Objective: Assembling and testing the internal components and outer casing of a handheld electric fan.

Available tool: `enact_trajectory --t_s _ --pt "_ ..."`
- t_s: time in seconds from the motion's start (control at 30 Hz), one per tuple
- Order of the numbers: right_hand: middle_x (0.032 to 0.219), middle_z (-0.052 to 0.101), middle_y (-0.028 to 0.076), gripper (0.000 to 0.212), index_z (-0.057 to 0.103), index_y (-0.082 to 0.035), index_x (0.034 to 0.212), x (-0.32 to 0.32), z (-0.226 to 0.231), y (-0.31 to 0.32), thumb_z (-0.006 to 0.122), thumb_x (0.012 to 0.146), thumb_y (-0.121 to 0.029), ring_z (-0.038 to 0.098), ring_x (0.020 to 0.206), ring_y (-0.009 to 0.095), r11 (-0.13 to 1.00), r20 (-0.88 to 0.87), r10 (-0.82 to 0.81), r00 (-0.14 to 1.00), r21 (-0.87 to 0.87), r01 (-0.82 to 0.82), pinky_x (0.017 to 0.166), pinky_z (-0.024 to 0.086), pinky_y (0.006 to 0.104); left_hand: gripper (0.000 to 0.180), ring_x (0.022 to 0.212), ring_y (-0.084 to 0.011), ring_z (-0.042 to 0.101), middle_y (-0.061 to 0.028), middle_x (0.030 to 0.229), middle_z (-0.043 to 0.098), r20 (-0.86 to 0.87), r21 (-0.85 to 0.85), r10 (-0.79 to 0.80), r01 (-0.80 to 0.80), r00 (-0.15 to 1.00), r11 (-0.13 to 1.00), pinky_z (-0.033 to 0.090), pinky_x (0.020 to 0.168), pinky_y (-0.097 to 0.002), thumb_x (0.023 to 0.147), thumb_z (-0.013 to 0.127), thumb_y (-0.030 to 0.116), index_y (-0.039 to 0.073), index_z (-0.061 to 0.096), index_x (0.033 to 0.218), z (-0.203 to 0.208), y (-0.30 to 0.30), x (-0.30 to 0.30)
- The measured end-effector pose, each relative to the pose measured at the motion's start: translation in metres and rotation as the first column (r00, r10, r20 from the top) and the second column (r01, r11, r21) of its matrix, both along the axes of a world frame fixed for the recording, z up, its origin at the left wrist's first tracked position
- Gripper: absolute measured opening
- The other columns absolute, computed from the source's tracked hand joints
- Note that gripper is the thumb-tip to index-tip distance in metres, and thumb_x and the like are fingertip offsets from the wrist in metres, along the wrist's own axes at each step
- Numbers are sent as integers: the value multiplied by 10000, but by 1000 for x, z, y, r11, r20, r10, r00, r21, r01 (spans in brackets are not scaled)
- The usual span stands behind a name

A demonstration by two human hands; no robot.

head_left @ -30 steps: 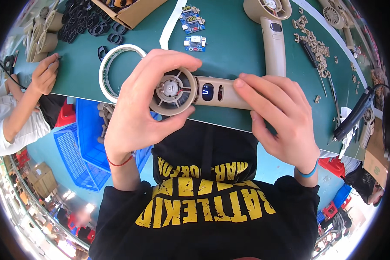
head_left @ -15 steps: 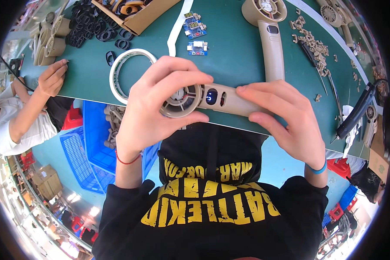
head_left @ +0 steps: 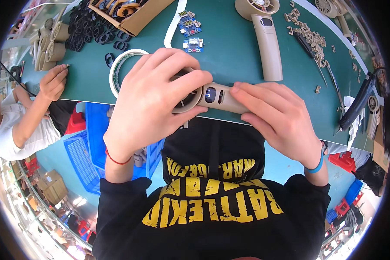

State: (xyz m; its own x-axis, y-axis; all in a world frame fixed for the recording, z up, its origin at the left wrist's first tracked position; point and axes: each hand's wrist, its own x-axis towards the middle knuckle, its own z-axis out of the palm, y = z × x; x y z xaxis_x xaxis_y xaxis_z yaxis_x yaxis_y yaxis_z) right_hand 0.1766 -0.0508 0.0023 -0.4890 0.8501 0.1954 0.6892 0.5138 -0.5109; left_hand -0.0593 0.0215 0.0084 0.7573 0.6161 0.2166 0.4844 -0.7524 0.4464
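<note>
- The left hand (head_left: 149, 93) curls over the fan's round head, fingers above and thumb below, gripping it between them; its back hides most of the grille from where I stand.
- The right hand (head_left: 286, 119) pinches the handle between fingers and thumb, covering the far end, so I can't tell how that end finishes.
- Between them, over the front edge of the tabletop (head_left: 234, 56), is the handheld fan (head_left: 229, 101): beige, lying crosswise, with a dark oval window glowing faintly and a narrower slot beside it. The lit figures are hard to make out.
- Just beyond the left hand, a white ring (head_left: 113, 78) is partly covered by it.
- Farther off lie blue circuit boards (head_left: 193, 44) and a second beige fan (head_left: 268, 47), its head cut off at the top.
</note>
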Motion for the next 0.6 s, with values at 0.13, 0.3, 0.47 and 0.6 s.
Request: enact_trajectory --t_s 0.13,0.3,0.47,0.6 --pt "1120 637 74 453 625 -57 1148 -2 -1 -3 704 702 -35 606 919 277 1000 4 -26 1000 9 26 775 492 361 455 886 -282 554 -65 987 565 40 -69 21 -18 999 997 455 771 -381 538 809 84 82 632 957 -5 -3 1" --pt "1060 640 94 419 602 -45 1166 -2 2 -6 686 756 -50 617 884 251 981 -120 -101 988 -176 79 748 491 331 453 882 -282 549 -70 986 559 74 -91 18 -11 997 996 447 759 -373 547 808 80 76 628 964 -9 -1 -3" --pt "872 646 91 315 562 -11 1161 -3 16 7 622 877 -133 629 702 135 509 -195 -358 913 -861 15 602 484 248 490 907 -270 553 -63 999 566 167 -90 -78 94 983 991 447 766 -371 508 817 108 79 644 965 -18 3 -12" --pt "763 626 94 280 554 5 1089 -11 6 -1 603 906 -201 616 611 156 403 -332 -395 857 -901 -163 532 465 258 561 1002 -307 547 -89 1095 562 176 104 -164 148 971 984 451 839 -413 486 852 183 82 650 1000 -26 0 -14"
